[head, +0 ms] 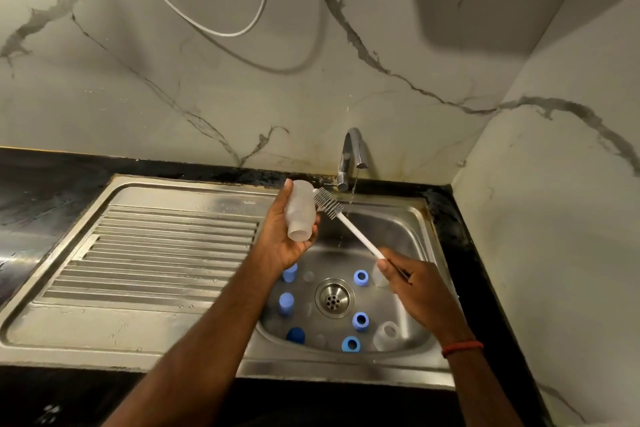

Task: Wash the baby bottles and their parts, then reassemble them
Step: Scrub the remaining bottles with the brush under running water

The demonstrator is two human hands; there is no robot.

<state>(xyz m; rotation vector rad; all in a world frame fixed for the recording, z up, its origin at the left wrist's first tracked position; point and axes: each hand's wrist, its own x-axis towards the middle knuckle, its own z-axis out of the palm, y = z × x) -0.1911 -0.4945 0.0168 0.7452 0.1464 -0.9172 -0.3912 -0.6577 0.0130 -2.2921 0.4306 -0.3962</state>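
My left hand (282,239) grips a frosted clear baby bottle (300,210) above the sink, its open mouth pointing down toward me. My right hand (412,282) pinches the white handle of a bottle brush (349,225). The brush's grey bristle head lies against the bottle's upper right side. Down in the sink basin (398,229) lie several blue rings and caps (361,321), a dark blue cap (295,335) and another clear bottle (386,334) on its side.
A chrome tap (349,158) at the back runs a thin stream of water into the basin. The round drain (334,298) sits mid-basin. A ribbed steel drainboard (166,250) extends left. Black countertop (464,243) and marble walls surround the sink.
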